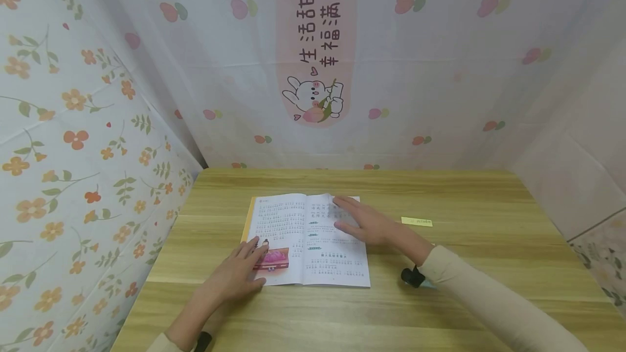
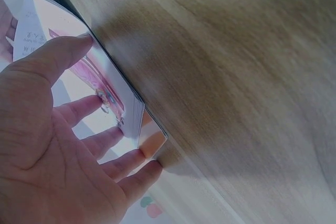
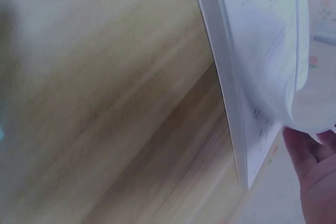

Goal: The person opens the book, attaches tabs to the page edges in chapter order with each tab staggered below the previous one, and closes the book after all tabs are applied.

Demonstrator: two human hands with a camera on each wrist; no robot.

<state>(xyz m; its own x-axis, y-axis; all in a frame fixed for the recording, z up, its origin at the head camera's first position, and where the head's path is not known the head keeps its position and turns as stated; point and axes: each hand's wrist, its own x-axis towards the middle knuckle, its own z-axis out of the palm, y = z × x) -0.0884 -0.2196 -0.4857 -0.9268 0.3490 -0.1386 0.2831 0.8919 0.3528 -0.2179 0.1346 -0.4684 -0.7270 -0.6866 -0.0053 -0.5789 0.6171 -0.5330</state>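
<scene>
An open book (image 1: 293, 232) with printed text and a pink picture lies flat in the middle of the wooden table (image 1: 440, 297). My left hand (image 1: 242, 270) rests with straight fingers on the lower left page, over the pink picture. In the left wrist view that left hand (image 2: 63, 150) lies flat on the book (image 2: 113, 87) near its corner. My right hand (image 1: 364, 221) presses flat on the right page, fingers spread. The right wrist view shows the book's edge (image 3: 236, 108) and a bulging page above the right hand (image 3: 315, 171).
A small yellow paper slip (image 1: 417, 221) lies on the table to the right of the book. Patterned cloth walls (image 1: 73, 140) close in the table at the left, back and right. A black wrist device (image 1: 412, 277) sits at my right sleeve.
</scene>
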